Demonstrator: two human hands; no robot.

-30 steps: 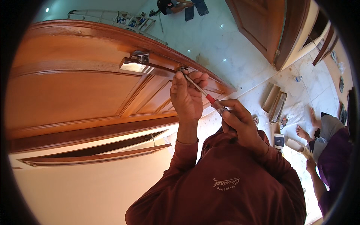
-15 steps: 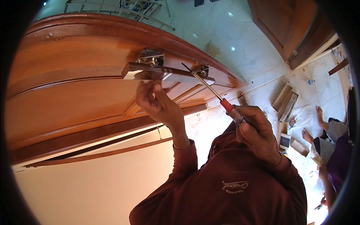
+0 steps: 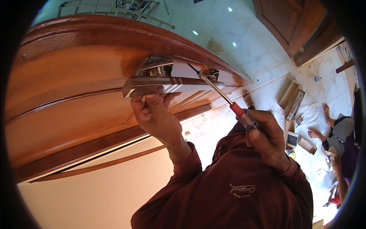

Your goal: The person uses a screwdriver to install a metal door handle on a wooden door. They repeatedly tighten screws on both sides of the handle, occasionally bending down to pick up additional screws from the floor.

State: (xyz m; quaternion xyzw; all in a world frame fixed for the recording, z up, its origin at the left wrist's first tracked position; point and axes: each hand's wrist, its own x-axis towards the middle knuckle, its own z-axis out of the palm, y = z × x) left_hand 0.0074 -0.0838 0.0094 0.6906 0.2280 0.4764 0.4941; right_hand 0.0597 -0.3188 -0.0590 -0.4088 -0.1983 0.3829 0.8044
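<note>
A long pull handle (image 3: 171,84) with polished and brown faces stands out from the wooden door (image 3: 72,99). My left hand (image 3: 158,120) is closed on its nearer end, thumb in front and fingertips at the lower edge. Behind this end sits a shiny metal mount (image 3: 156,68); a second mount (image 3: 211,74) is partly hidden near the far end. In my right hand (image 3: 268,133) is a screwdriver (image 3: 216,91) with a red-collared, clear grip. Its shaft crosses in front of the pull handle's far end. A thin dark piece at its tip (image 3: 193,68) looks like a screw.
Past the door's edge is a ladder-like metal frame (image 3: 110,9). Another wooden door (image 3: 284,23) stands at upper right. Opened cardboard boxes (image 3: 288,95) lie on the tiled floor at right, near a seated person (image 3: 339,133). A pale wall (image 3: 95,191) is at lower left.
My left hand has come up from just below the pull handle and closed on its near end. The screwdriver has shifted slightly right and down, still in my right hand.
</note>
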